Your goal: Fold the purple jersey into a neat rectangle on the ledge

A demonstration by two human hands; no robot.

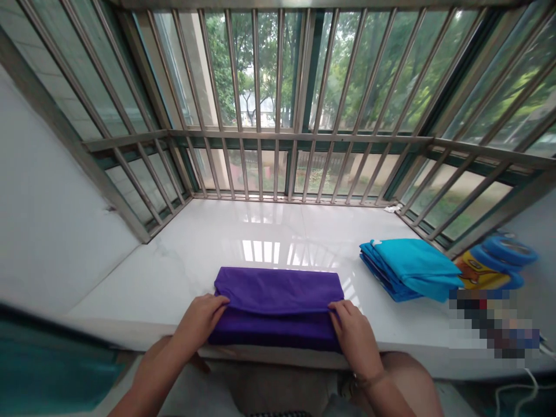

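A purple cloth (282,289) lies folded into a wide rectangle at the front of the white sill. Its upper layer is folded toward me, and that fold's edge runs across the middle of the bundle. At the left end of this edge, my left hand (207,315) pinches the cloth between thumb and fingers. My right hand (351,327) pinches the same edge at its right end. Both hands are closed on the fabric, and the lower layer of cloth shows beneath the edge between them.
Right of the purple cloth sits a stack of folded blue cloth (410,266). Behind it stands a blue and yellow container (495,263), near a blurred-out patch and a white cable (527,388). Metal window bars (278,136) enclose the white sill (174,272) on three sides.
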